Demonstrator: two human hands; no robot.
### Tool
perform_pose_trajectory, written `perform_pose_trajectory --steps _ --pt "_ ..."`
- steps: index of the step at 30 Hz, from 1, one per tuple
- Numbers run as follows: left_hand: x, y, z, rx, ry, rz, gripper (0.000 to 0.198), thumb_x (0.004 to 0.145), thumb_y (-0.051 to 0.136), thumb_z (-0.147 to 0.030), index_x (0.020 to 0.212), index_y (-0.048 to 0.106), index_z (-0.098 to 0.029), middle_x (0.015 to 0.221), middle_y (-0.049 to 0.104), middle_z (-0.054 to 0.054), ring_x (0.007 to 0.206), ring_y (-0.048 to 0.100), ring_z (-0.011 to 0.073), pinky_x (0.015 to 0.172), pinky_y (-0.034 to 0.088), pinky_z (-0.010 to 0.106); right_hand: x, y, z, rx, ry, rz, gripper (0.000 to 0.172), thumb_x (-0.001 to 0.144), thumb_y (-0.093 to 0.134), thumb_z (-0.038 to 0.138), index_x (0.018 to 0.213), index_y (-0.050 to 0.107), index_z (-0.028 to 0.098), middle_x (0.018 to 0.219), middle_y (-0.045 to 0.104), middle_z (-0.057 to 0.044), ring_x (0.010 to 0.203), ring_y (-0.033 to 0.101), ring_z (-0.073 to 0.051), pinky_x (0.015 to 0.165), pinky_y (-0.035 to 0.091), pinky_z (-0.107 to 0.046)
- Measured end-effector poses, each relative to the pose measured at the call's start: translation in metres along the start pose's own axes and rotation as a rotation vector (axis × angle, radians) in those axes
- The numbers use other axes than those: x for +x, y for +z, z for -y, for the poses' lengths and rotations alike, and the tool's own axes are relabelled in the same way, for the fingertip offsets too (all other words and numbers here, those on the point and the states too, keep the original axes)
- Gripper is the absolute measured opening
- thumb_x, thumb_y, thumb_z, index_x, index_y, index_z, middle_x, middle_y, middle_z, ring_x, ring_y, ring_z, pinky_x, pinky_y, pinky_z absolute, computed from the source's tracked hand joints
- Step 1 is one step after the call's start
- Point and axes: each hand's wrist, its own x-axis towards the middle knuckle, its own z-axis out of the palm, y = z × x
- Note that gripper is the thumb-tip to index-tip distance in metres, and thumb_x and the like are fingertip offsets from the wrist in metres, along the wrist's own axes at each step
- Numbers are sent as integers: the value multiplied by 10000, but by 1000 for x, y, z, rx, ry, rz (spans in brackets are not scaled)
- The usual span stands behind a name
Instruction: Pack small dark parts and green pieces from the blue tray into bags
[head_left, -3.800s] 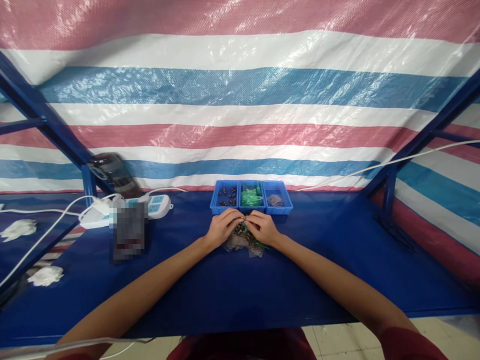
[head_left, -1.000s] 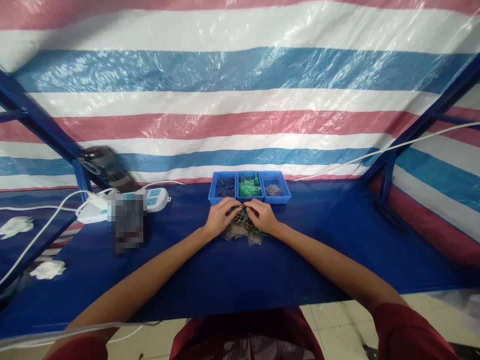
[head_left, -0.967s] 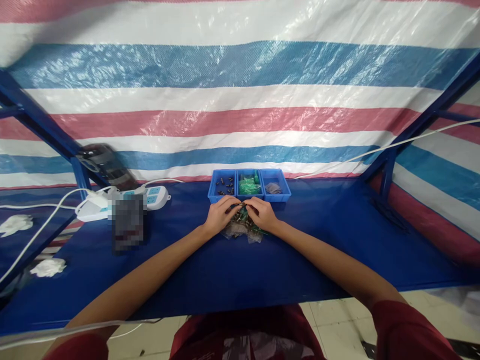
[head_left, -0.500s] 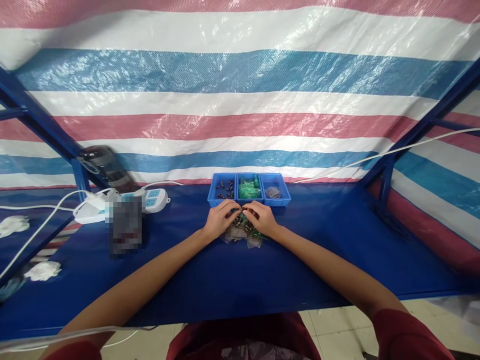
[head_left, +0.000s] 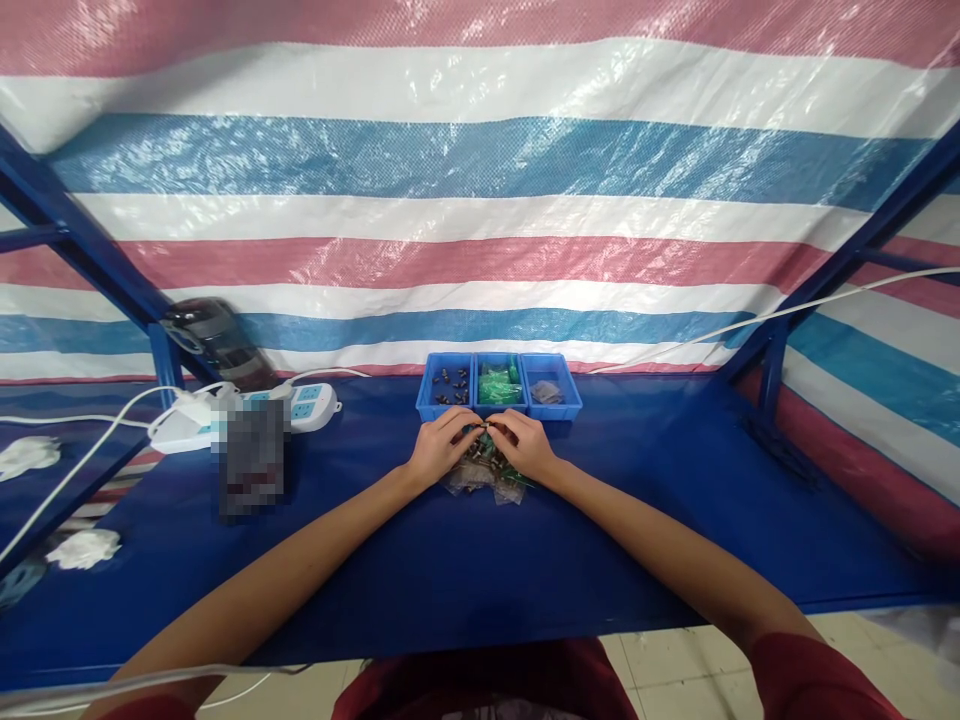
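My left hand (head_left: 442, 446) and my right hand (head_left: 527, 446) meet at their fingertips above a pile of small bagged parts (head_left: 484, 470). Both hands pinch at something small and dark between them, too small to name. Just behind them stand three blue bins in a row. Small dark metal-like pieces lie in the left bin (head_left: 423, 388), green items fill the middle bin (head_left: 499, 409), and the right bin (head_left: 568, 392) holds a few clear or greyish pieces. Clear bags and bits of green show under my fingers.
On the left are a white power strip (head_left: 319, 407) with cables, a blurred dark object (head_left: 253, 460), a dark bottle-like object (head_left: 221, 340) and crumpled white tissue (head_left: 84, 549). Blue frame posts rise at both sides before a striped sheet (head_left: 480, 265).
The whole view has shifted slightly, so the scene sits a little lower. My hands remain together over the pile, with small changes in the fingers.
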Motion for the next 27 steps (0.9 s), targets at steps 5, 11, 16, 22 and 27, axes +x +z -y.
perform_pose_trajectory --steps 5,11,16,22,27 --pt "1 0 -1 3 -12 -15 134 880 556 -266 981 595 -187 944 635 38 541 482 52 555 427 182 0 1 -1 4 -16 -30 233 932 444 280 1044 604 153 754 604 -59 604 541 -142 581 464 -269" --pt "0 0 -1 7 -47 -14 139 878 559 -286 967 598 -187 939 633 32 533 477 49 551 424 183 0 2 -2 5 -15 -37 233 931 443 271 1065 599 162 757 608 -58 617 549 -148 586 475 -275" --pt "1 -1 -1 1 -70 18 153 887 545 -303 960 606 -183 930 634 31 570 498 63 569 432 188 0 2 -2 -11 -18 -54 240 937 427 271 1071 595 164 736 598 -49 590 537 -141 570 468 -270" --pt "0 -1 2 -7 -71 40 163 897 527 -301 974 615 -187 938 641 36 645 553 84 592 450 192 0 2 0 -10 -20 -72 231 934 439 256 1070 598 159 744 604 -57 586 536 -139 559 465 -272" --pt "0 -2 1 -17 -47 45 173 904 516 -292 996 621 -190 953 648 44 792 614 121 664 488 206 0 2 1 2 -21 -86 219 930 449 242 1067 600 163 724 597 -46 595 543 -142 566 469 -273"
